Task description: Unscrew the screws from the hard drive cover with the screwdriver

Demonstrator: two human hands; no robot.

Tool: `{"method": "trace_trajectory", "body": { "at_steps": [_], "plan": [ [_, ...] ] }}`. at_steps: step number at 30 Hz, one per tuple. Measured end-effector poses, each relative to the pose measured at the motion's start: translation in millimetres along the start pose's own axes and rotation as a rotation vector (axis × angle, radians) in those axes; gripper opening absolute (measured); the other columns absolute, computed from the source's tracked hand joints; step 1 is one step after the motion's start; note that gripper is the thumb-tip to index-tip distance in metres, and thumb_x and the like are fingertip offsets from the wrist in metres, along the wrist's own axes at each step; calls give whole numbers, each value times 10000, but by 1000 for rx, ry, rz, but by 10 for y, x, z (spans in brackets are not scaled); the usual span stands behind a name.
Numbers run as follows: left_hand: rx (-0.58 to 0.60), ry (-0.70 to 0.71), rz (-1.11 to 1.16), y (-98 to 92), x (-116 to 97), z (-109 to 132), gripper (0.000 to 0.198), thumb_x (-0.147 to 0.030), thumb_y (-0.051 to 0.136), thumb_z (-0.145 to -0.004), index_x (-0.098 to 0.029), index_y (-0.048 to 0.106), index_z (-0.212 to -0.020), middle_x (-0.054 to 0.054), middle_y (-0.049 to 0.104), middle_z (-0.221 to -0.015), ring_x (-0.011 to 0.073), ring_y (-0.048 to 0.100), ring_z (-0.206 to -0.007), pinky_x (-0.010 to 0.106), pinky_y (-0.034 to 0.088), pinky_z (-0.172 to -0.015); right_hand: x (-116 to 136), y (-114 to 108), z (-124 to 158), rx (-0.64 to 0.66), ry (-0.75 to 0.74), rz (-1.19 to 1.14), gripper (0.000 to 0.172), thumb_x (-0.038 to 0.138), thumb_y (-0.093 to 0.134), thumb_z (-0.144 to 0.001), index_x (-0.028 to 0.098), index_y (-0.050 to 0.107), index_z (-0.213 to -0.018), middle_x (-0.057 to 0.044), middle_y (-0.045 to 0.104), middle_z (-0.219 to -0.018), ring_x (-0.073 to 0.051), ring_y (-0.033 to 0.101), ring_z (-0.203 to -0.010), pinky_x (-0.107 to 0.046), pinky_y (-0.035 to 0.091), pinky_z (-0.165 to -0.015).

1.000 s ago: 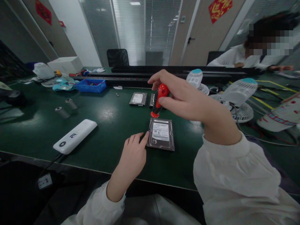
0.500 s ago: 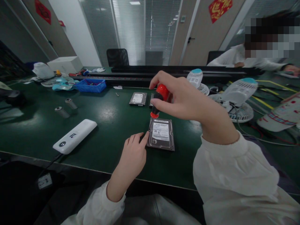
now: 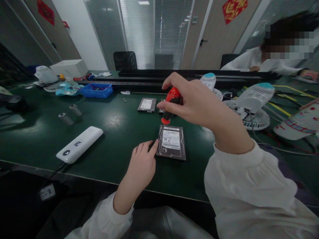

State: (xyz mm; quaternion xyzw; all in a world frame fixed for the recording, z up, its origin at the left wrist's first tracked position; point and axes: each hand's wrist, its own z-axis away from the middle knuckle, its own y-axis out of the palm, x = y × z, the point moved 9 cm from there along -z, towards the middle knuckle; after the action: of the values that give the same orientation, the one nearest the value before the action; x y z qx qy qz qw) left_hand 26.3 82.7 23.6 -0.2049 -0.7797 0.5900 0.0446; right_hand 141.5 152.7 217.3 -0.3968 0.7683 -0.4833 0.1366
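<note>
A hard drive (image 3: pixel 171 142) lies label up on the green table in front of me. My right hand (image 3: pixel 185 99) holds a red and black screwdriver (image 3: pixel 171 99) by its handle, thumb and index finger loosely around it. The shaft slants down to the drive's left edge, where its tip meets a spot beside my left index fingertip. My left hand (image 3: pixel 143 161) rests on the table with fingers stretched out, the index finger touching that edge. Farther back lies a second hard drive (image 3: pixel 147 105); another drive (image 3: pixel 161 107) is mostly hidden behind my right hand.
A white power bank (image 3: pixel 79 145) and two metal cylinders (image 3: pixel 70 114) are at left. Behind them stands a blue tray (image 3: pixel 96 91). White fans (image 3: pixel 255 103) and cables occupy the right side. Black rails (image 3: pixel 139 79) run across the back; a person in white sits beyond, at right.
The fingers of my right hand have shifted around the screwdriver handle, the thumb now reaching farther left. The handle has tilted slightly to the right. My left hand and the drive stay put.
</note>
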Motion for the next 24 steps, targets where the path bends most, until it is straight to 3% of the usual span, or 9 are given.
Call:
{"method": "trace_trajectory", "body": {
  "at_steps": [2,6,8,11,15,20,24],
  "plan": [
    [-4,9,5,0,-5,2,615,-40,452,-986,-165,556,-1580,174,680,-1433,316,643,-1296,494,558,-1048,-24,-7,7,-11,12,9,426,558,596,-1028,200,550,-1253,-33,640,-902,-211,578,-765,-383,438,-760],
    [-17,8,4,4,-7,7,616,-35,449,-984,-160,554,-1579,180,678,-1427,320,639,-1298,497,562,-1030,41,29,26,29,-97,-128,400,335,629,-971,190,491,-1317,-84,673,-1150,-199,603,-869,-355,448,-757],
    [-16,2,3,7,-9,7,615,-36,452,-984,-163,555,-1578,178,675,-1431,321,635,-1303,494,559,-1028,87,35,26,43,-138,-189,397,276,639,-945,181,501,-1305,-83,677,-1167,-182,599,-869,-339,456,-764],
    [-5,-4,6,7,-11,4,608,-40,450,-989,-165,560,-1573,173,677,-1433,319,635,-1305,487,552,-1033,98,17,7,28,-111,-171,331,372,669,-980,184,567,-1234,-40,680,-1007,-169,580,-805,-342,449,-783],
    [1,4,7,2,-7,0,608,-42,444,-989,-163,554,-1574,176,673,-1439,314,635,-1304,485,543,-1046,25,-30,6,3,-11,-52,421,552,589,-1035,189,634,-1242,-17,651,-855,-197,585,-777,-361,426,-777],
    [3,1,10,10,11,3,616,-40,437,-989,-166,541,-1582,174,670,-1444,307,631,-1310,477,538,-1051,45,-19,39,55,-79,-106,454,358,578,-1008,170,556,-1421,-82,718,-1146,-214,622,-905,-366,452,-826],
    [14,-7,6,9,11,-1,614,-42,446,-991,-170,543,-1583,172,667,-1453,313,630,-1318,485,535,-1061,42,-26,24,33,-71,-91,490,424,646,-981,163,579,-1390,-75,707,-1087,-205,598,-839,-365,442,-807]
  ]
}}
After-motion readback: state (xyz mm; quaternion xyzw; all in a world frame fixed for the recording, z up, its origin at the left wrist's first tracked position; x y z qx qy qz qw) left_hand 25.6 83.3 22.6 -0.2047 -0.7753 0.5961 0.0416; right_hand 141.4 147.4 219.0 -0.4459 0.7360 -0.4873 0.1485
